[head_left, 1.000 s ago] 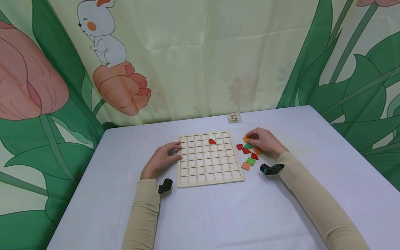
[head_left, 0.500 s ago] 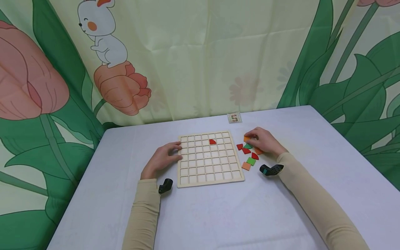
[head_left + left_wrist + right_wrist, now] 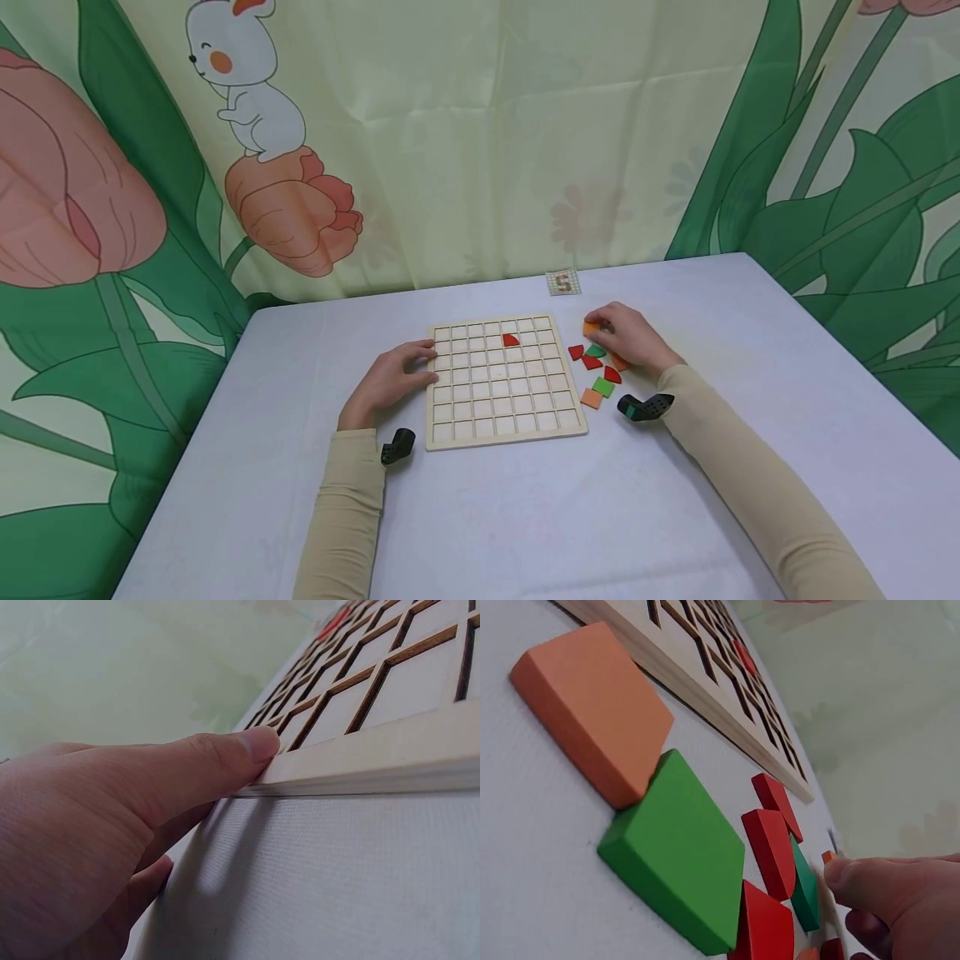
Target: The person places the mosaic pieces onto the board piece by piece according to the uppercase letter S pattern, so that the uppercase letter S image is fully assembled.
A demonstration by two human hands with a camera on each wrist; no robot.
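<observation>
My left hand (image 3: 388, 377) rests against the left edge of a wooden grid board (image 3: 495, 443). In the left wrist view its thumb (image 3: 259, 744) touches the board's rim; the other fingers lie partly hidden below. At right, my right hand (image 3: 633, 335) pinches a small orange tile (image 3: 590, 327), mostly hidden by the fingers; only a bit of this orange tile (image 3: 829, 856) shows in the right wrist view. One red quarter-circle tile (image 3: 510, 340) lies in a cell near the board's top.
Beside the board lie several loose tiles: a green square (image 3: 679, 851), an orange square (image 3: 592, 712), a dark green piece (image 3: 595, 350) and red quarter-circles (image 3: 612, 374). A small patterned card (image 3: 562, 282) lies at the table's back edge, before a printed curtain (image 3: 480, 167).
My right hand has shifted slightly up and left with the orange tile, away from the other pieces. The left hand and board have stayed put.
</observation>
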